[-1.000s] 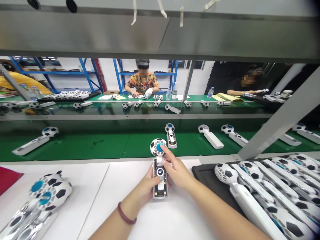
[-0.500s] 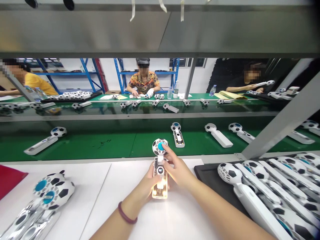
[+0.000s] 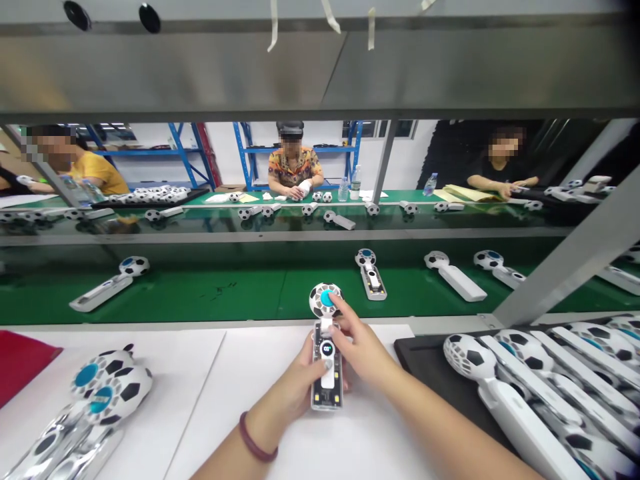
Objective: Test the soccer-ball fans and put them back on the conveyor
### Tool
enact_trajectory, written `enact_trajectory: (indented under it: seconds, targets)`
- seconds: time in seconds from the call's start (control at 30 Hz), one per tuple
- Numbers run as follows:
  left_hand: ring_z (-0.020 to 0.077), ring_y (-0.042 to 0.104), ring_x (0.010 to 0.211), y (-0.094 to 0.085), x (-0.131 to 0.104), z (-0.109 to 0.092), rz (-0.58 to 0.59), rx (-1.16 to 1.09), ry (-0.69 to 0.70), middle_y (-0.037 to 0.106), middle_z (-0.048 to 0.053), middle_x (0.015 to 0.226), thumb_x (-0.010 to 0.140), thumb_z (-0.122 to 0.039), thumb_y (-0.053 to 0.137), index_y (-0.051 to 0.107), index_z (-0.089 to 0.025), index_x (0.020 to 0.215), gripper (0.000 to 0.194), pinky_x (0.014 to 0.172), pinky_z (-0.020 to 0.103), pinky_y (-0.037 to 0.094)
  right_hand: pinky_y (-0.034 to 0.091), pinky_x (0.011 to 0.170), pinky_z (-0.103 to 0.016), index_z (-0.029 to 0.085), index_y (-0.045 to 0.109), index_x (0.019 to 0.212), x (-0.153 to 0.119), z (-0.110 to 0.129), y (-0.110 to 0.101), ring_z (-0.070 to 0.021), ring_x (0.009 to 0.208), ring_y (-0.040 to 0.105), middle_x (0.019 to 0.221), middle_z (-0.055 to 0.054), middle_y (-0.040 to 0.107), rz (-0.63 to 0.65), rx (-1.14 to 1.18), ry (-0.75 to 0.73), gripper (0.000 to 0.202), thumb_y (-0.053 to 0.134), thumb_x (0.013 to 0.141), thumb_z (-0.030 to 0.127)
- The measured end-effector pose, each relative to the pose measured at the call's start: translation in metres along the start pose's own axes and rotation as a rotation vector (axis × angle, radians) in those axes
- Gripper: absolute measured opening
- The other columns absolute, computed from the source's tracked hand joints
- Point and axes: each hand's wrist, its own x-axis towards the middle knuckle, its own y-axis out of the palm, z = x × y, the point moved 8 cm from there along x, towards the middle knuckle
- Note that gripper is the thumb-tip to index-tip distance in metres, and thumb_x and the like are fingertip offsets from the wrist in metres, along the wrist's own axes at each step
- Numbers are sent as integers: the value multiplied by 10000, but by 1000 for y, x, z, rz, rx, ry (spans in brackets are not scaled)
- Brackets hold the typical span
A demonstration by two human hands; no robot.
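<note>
Upright above the white table is a handheld fan [image 3: 327, 390] with a round football-patterned head and a clear-fronted handle. Its small round display reads 100, and the lamps in the handle look unlit. My left hand [image 3: 304, 377] is wrapped round the handle from the left, its thumb on the white strip below the display. My right hand [image 3: 361, 340] grips the fan's neck and upper handle from the right. One right fingertip rests on the blue disc at the centre of the head. Some fingers are hidden behind the handle.
A black tray [image 3: 407, 347] of similar fans stands at right. Two clear-handled fans [image 3: 113, 393] lie at left beside a red item [image 3: 23, 365]. Ahead, a green conveyor belt [image 3: 250, 293] carries spaced fans; a slanted metal post [image 3: 565, 227] rises at right. Co-workers sit beyond.
The lamps in the fan's handle have gone from glowing to dark. Fans on the near belt have shifted right. The co-worker at far right has lowered a fan.
</note>
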Motion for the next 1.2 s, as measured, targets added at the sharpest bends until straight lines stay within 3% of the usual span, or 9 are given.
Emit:
enact_trajectory:
  seconds: [0.13,0.33,0.43,0.53,0.7,0.77,0.93,1.1,1.2]
  targets:
    - [184,610,633,-2,1,1,5,-9,-6,586,35,784,690,-353,694,361,-220,1168,597,631,344,476,491,737,-307,377,285,1361,1,4,-2,-170,881,590,1023,-12,611,-18,-49,-48,541,470,861,287]
    - [199,630,681,2,1,3,57,-22,-39,585,30,824,633,-306,752,295,-228,1196,729,668,358,479,463,494,-229,380,200,1386,0,0,3,-122,623,571,933,-8,609,27,47,48,579,438,867,283]
    - [212,627,745,4,0,2,57,-16,-35,594,57,865,629,-282,756,294,-211,1196,735,707,364,467,448,453,-224,393,72,1400,0,-1,4,-102,570,555,1057,-33,575,11,98,67,676,464,857,301]
    - [209,623,758,6,-1,0,23,-33,10,598,60,869,623,-261,752,304,-210,1186,722,721,357,459,492,593,-234,356,-95,1394,5,-2,-4,-128,790,590,1187,-63,509,-58,255,26,903,578,794,289]
    - [183,614,713,14,-4,4,44,-63,23,600,60,870,641,-259,737,325,-217,1145,653,668,325,454,376,381,-185,169,378,1277,5,-22,14,-70,426,483,813,-42,617,259,506,249,631,606,754,438]
    - [191,618,704,21,-5,10,107,-70,-20,603,66,861,626,-262,752,320,-218,1148,680,655,331,457,400,394,-201,132,528,1103,-1,-22,20,-103,474,543,818,-73,637,356,588,308,502,625,730,453]
    - [192,622,712,28,-8,18,113,-108,-49,602,75,878,628,-248,753,329,-219,1152,675,692,360,463,455,851,-343,138,603,926,-7,-12,22,-222,970,596,1025,-110,628,432,728,285,327,674,706,371]
    - [189,623,698,29,-8,19,109,-91,-60,601,69,860,600,-261,775,348,-207,1119,674,663,338,466,474,774,-300,148,618,917,-9,-13,23,-200,905,608,1039,-98,623,480,674,299,302,644,717,373]
    - [198,628,702,25,-8,21,95,-70,-81,605,69,861,602,-256,776,326,-218,1145,706,660,346,468,447,511,-213,148,625,934,-11,-16,25,-138,634,603,923,-83,648,507,539,317,330,559,766,425]
